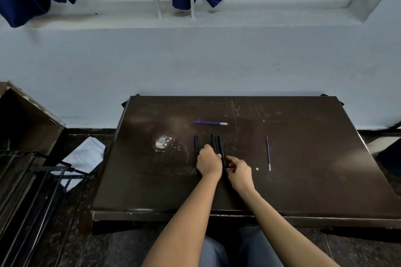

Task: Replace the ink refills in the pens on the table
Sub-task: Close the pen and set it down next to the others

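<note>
Three black pens lie upright on the dark table (303,158): one apart on the left (196,144), then a middle pen (214,142) and a right pen (221,145) side by side. My left hand (208,163) lies curled between them, its thumb side against the pair, and it hides the middle pen's lower end. My right hand (238,172) has its fingers curled at the lower end of the right pen and pinches it. Blue refills (210,123) lie crosswise further back. Another blue refill (268,154) lies lengthwise to the right.
A whitish scuffed patch (163,142) marks the table left of the pens, and a small white speck (257,168) lies near my right hand. Metal racks (32,180) and papers (86,154) stand on the floor to the left. The wall is just behind the table.
</note>
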`<state>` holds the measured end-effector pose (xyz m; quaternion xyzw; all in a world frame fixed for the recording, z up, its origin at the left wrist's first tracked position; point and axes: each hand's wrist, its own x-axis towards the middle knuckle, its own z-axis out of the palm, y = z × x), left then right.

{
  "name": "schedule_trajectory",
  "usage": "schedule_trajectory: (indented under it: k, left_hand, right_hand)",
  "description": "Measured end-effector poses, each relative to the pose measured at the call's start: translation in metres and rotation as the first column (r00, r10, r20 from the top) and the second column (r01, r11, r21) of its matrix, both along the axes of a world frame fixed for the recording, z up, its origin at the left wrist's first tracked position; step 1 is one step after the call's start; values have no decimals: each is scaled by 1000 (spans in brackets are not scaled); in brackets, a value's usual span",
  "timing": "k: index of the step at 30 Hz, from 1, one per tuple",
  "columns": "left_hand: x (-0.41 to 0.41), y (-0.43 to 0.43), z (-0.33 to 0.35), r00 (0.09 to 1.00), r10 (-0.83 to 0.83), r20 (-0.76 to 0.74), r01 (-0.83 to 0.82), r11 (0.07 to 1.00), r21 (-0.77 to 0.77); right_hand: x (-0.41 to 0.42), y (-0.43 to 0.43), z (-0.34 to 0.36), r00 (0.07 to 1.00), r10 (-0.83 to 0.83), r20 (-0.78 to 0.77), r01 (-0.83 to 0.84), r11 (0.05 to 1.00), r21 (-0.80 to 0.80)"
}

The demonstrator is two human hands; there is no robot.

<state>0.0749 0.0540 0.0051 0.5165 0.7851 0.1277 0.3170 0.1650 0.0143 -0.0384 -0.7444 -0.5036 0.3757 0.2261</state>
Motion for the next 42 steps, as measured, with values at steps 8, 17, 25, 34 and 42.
schedule_trajectory:
  k: [8, 17, 25, 34, 42]
  left_hand:
    - [2, -5, -5, 1000, -17, 1, 17, 1000, -5]
    - [-9, -7, -7, 999, 34, -16, -31, 991, 127]
    - [-43, -17, -13, 990, 138, -15, -138, 990, -10]
    - [-63, -47, -7, 983, -61, 171, 41, 992, 121]
    - [-65, -78, 9, 917, -286, 278, 231, 949, 212]
  right_hand:
    - [0, 3, -1, 1000, 7, 8, -7, 1000, 4]
    - [-1, 0, 2, 1000, -19, -17, 19, 1000, 0]
    - [-7, -9, 8, 998, -42, -57, 44, 998, 36]
    - [-23, -13, 31, 900, -262, -348, 297, 953, 51]
    - [-27, 5, 61, 641, -424, -640, 412, 893, -179]
